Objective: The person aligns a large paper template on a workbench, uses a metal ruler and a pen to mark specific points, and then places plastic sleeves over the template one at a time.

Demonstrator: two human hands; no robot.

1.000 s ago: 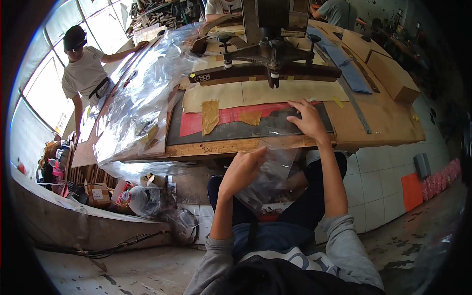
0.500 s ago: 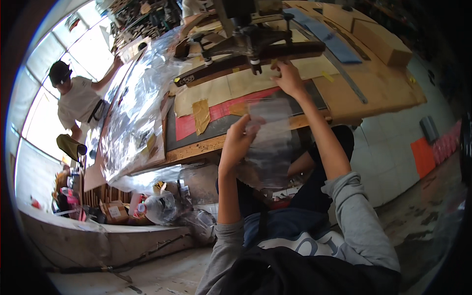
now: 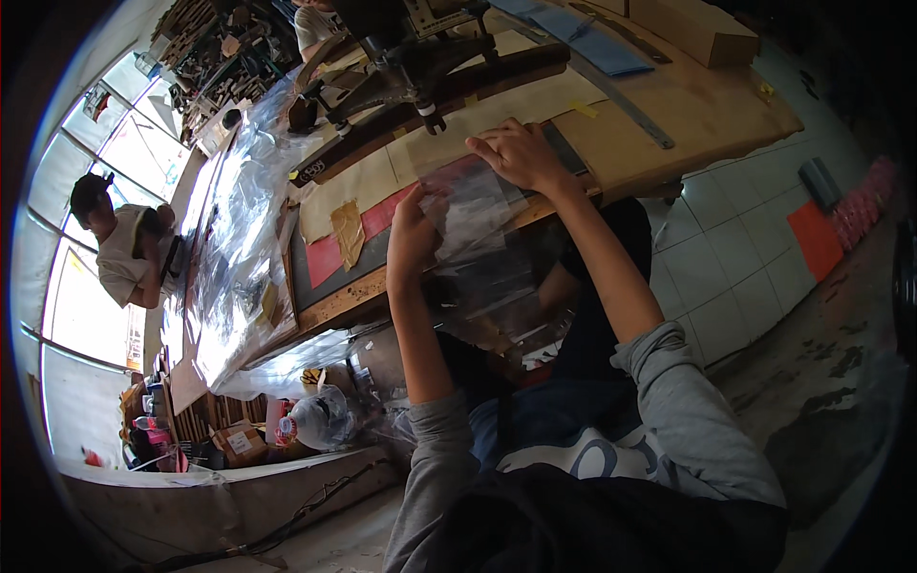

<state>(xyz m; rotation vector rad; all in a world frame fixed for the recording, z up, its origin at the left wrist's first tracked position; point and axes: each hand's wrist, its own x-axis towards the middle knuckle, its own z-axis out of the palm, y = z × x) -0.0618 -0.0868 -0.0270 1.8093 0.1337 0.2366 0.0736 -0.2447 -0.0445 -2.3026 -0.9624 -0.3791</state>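
Observation:
A clear plastic bag or sheet [image 3: 475, 222] hangs between my hands at the table's front edge, its lower part draping below the edge. Closed on its left side is my left hand [image 3: 413, 239], thumb and fingers pinching the film. My right hand [image 3: 521, 158] is closed at its upper right corner, fingers curled over. Behind the film lie a red strip [image 3: 380, 215], a pale sheet [image 3: 449, 134] and a brown paper piece [image 3: 348, 237] on a dark mat [image 3: 564, 148]. Above them stands a dark press-like machine with a long bar [image 3: 521, 81].
Shiny plastic film [image 3: 239, 229] covers the table's left part. A metal ruler [image 3: 621, 105], a blue sheet [image 3: 583, 43] and a cardboard box [image 3: 712, 36] lie right. Another person [image 3: 129, 248] stands far left. A large clear bottle [image 3: 320, 420] sits below the table.
My right hand has come down onto the plastic, its fingers now curled there. The view has shifted, and the other person at left has drawn an arm in.

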